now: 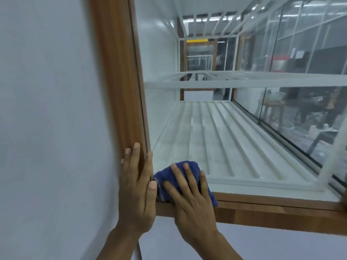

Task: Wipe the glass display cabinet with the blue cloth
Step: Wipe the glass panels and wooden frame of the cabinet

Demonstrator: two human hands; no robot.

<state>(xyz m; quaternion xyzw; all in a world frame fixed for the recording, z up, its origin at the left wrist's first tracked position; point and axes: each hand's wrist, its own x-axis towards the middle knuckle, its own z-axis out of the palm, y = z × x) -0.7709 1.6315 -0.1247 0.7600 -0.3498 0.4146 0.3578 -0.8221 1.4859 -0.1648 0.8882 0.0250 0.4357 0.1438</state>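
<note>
The glass display cabinet (pixel 120 76) has a brown wooden frame, and I look through its end pane at white slatted shelves inside. A bunched blue cloth (pixel 185 165) lies against the pane's bottom left corner. My right hand (pixel 189 201) presses flat on the cloth, fingers spread, with the palm over the lower wooden rail. My left hand (pixel 138 186) rests flat on the vertical wooden post just left of the cloth, fingers pointing up and thumb touching the cloth's edge.
A pale wall panel (pixel 47 109) fills the left side. White wire shelves (pixel 225 136) run deep into the cabinet. Through the right glass side (pixel 300 109) I see a dim room with a stool and furniture.
</note>
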